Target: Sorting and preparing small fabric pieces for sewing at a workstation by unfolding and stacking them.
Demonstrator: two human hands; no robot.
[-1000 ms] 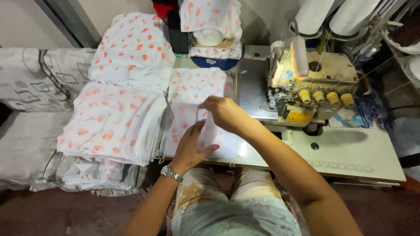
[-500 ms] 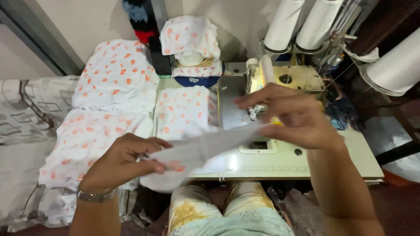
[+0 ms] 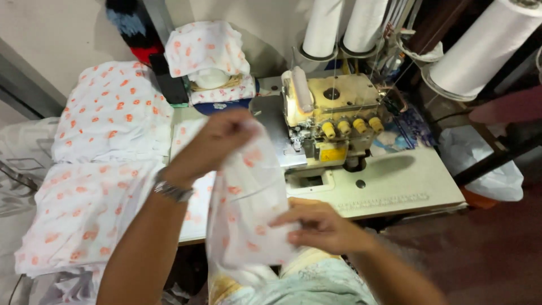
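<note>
My left hand [image 3: 212, 144] is raised above the table and pinches the top edge of a white fabric piece [image 3: 248, 209] with orange spots. The piece hangs down in front of me. My right hand [image 3: 319, 226] grips its lower right side near my lap. A watch sits on my left wrist. Behind the hanging piece, more spotted fabric lies flat on the sewing table [image 3: 395, 189]. The overlock sewing machine [image 3: 330, 116], cream and yellow, stands just right of my left hand.
Stacks of the same spotted fabric [image 3: 107, 164] cover the surface to the left. A further pile [image 3: 206, 56] sits behind the table. Large white thread cones [image 3: 344, 25] stand behind the machine, another [image 3: 485, 48] at the right. A white bag [image 3: 485, 161] lies at the right.
The fabric piece went from lying on the table, to stretched sideways between both hands, to hanging upright. My left hand rose to the top; my right hand dropped low.
</note>
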